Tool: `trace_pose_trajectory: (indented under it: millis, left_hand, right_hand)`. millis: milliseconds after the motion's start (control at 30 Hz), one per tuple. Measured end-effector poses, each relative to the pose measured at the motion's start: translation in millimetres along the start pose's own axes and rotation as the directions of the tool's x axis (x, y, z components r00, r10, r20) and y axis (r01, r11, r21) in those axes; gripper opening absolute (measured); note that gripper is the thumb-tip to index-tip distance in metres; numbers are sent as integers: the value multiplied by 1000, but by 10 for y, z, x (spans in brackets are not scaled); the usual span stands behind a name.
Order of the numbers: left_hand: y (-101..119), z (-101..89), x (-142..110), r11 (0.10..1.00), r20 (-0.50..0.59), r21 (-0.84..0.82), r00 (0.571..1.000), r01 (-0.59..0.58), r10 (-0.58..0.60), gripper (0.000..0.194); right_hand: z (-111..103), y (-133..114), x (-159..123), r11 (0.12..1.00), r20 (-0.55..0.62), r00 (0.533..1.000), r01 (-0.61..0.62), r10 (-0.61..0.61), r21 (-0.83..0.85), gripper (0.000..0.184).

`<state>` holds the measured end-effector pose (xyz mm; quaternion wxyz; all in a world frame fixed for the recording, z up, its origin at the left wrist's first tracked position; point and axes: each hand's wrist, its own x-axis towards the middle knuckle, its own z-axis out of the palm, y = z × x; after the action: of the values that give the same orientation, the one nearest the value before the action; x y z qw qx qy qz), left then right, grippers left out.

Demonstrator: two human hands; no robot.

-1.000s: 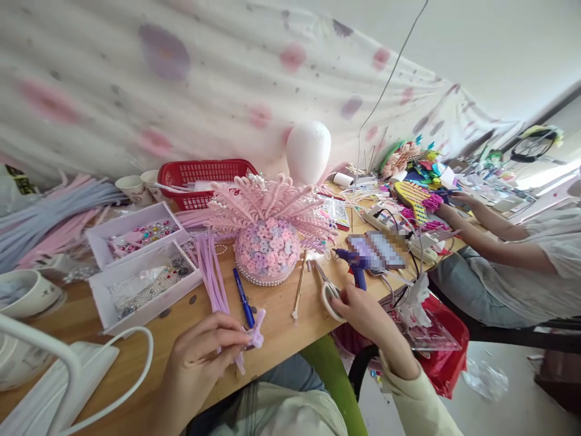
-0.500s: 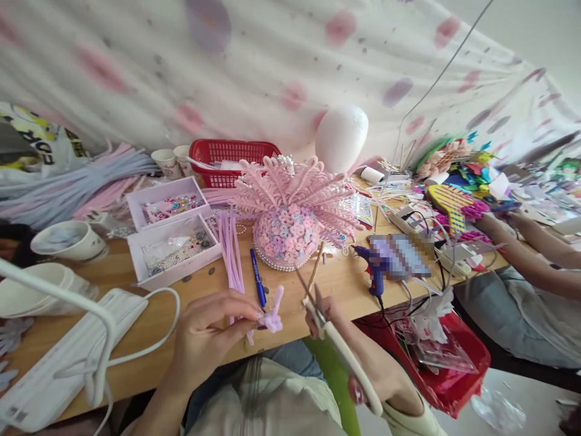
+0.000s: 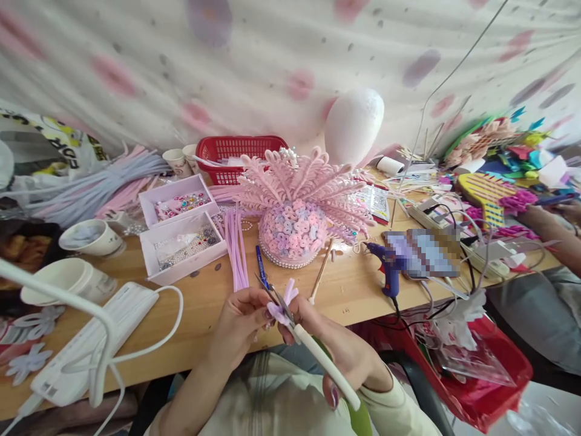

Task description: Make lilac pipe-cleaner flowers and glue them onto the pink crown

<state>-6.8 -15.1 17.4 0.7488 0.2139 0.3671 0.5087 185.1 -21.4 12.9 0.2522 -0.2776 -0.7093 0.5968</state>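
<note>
Between the fingers of my left hand (image 3: pixel 242 324) is a small twisted piece of lilac pipe cleaner (image 3: pixel 278 312), with one end sticking up. My right hand (image 3: pixel 329 339) is wrapped around the white handles of a pair of scissors (image 3: pixel 313 351). Their blades lie at the lilac piece, close to my left fingertips; whether they cut into it I cannot tell. Just beyond my hands stands a dome headpiece (image 3: pixel 294 233) covered in pink and lilac curls, with a fan of pink pipe-cleaner plumes (image 3: pixel 302 175) behind. A blue pen (image 3: pixel 261 266) and loose lilac pipe cleaners (image 3: pixel 236 248) lie nearby.
At left are two open bead boxes (image 3: pixel 184 254), paper cups (image 3: pixel 93 239) and a white power strip (image 3: pixel 91 345) with a looping cord. A red basket (image 3: pixel 240 145) and a white foam head (image 3: pixel 354 124) stand behind. To the right lies a glue gun (image 3: pixel 388 263); a co-worker's arm (image 3: pixel 551 230) is beyond.
The scissors in my right hand have moved left to the lilac piece. My left hand has shifted right with the piece, so both hands are now together.
</note>
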Motion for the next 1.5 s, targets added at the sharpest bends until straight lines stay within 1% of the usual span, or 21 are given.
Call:
trace_pose_trajectory:
  millis: [200,267,400,500,700,767,867,933,1033,1100,1133,1200,1267,1333,1433,1500]
  left_hand:
    - [-90,15,5,1000,-23,-15,999,24,-24,33]
    - [-106,18,2,999,-29,-23,999,29,-30,32]
    - [-115,11,4,999,-43,-22,999,31,-32,33]
    - [-121,-10,2,999,-45,-18,998,37,-38,33]
    - [-154,-62,-19,998,-9,-43,999,52,-53,30]
    - [-165,-82,-15,996,15,-64,998,56,-56,28]
    - [-171,-114,6,993,55,-106,997,56,-50,29]
    - [-162,-134,18,988,87,-147,995,53,-41,31]
    - [-131,-161,20,974,143,-221,990,48,-16,38]
    - [-108,-183,11,957,174,-284,985,52,-2,41]
    - [-97,-198,7,947,185,-314,983,61,-1,40]
    - [-78,-239,4,929,207,-359,978,90,-15,34]
    - [-65,-290,10,921,216,-372,976,117,-36,28]
    - [-56,-339,24,921,194,-372,980,118,-47,25]
    - [-50,-383,42,921,131,-378,990,90,-44,30]
    - [-55,-402,42,928,113,-366,993,72,-32,33]
  right_hand:
    - [-14,59,-59,999,2,999,-38,38,-8,89]
    - [0,55,-71,999,-31,998,-51,51,-3,80]
    - [64,-3,-80,995,-130,987,-95,95,6,48]
    - [109,-52,-77,996,-198,976,-94,93,0,36]
    - [163,-63,-62,997,-239,969,-75,69,-18,30]
    - [192,-53,-40,996,-253,963,-85,89,24,31]
    - [229,-47,-1,987,-270,951,-130,151,95,37]
    - [217,-62,4,990,-304,943,-131,138,42,38]
    - [118,-115,-70,980,-400,916,-111,36,-167,33]
    - [17,-159,-182,933,-459,888,-154,-13,-325,29]
    - [-35,-177,-253,899,-477,879,-195,-17,-391,27]
    - [-129,-194,-415,820,-517,856,-313,24,-480,24]
    - [-203,-166,-581,725,-561,824,-435,82,-533,22]
    - [-262,-84,-714,635,-600,792,-523,115,-569,21]
    - [-338,99,-771,533,-640,761,-585,101,-612,20]
    - [-376,186,-705,510,-657,751,-591,65,-625,21]
